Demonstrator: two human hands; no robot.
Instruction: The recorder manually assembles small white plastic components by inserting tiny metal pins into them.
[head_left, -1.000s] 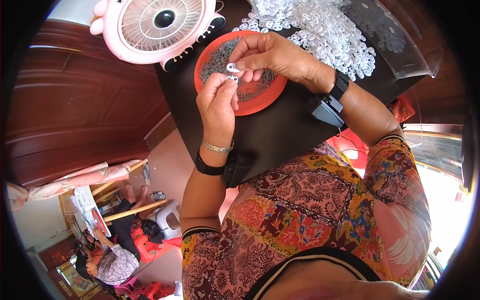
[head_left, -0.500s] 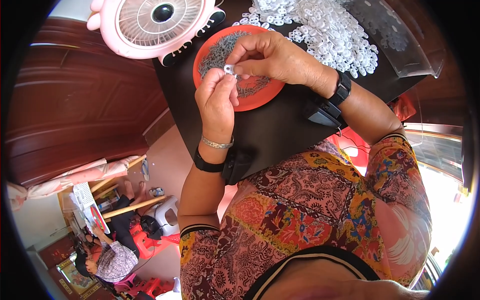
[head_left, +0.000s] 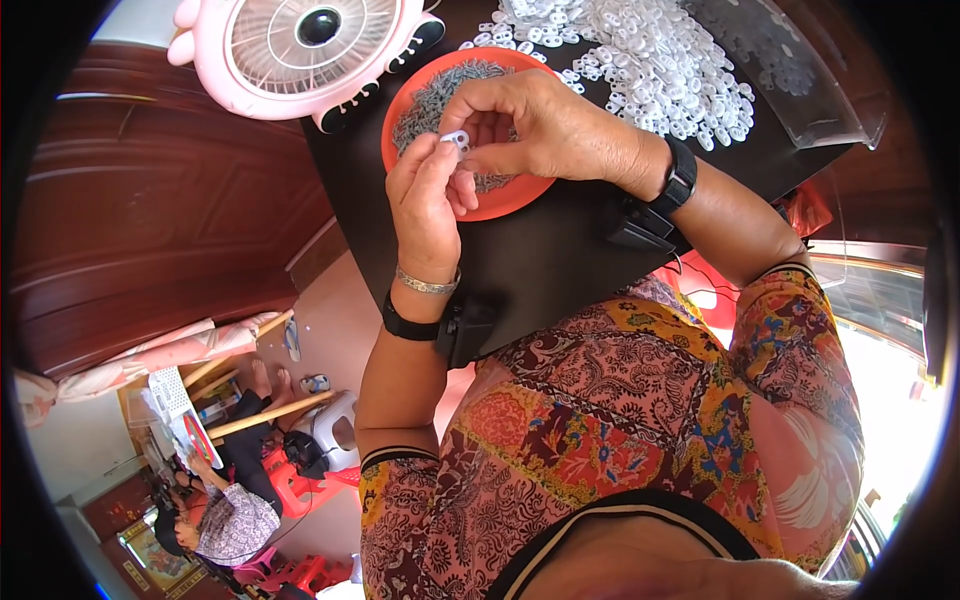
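Pinching a small white plastic ring piece point(head_left: 457, 138) between them, the left hand point(head_left: 428, 200) and the right hand point(head_left: 545, 130) meet above a round orange plastic dish point(head_left: 520, 192). Left-hand fingers point(head_left: 425, 160) are pressed together on the piece from below; right-hand fingers point(head_left: 478, 105) curl down onto it from above, thumb and forefinger closed on its upper edge. The piece is held clear of the dish, over its middle. The dish holds a heap of small grey metal parts point(head_left: 430, 95) and rests on a black desk point(head_left: 540, 270). Behind it, on the desk, spreads a loose pile of white plastic ring pieces point(head_left: 650, 55), beside a clear plastic bag point(head_left: 800, 80). A pink round-grilled desk fan point(head_left: 300, 50) stands just left of the dish. Each wrist carries a black band with a small black box; the left wrist also bears a silver bangle point(head_left: 427, 284).
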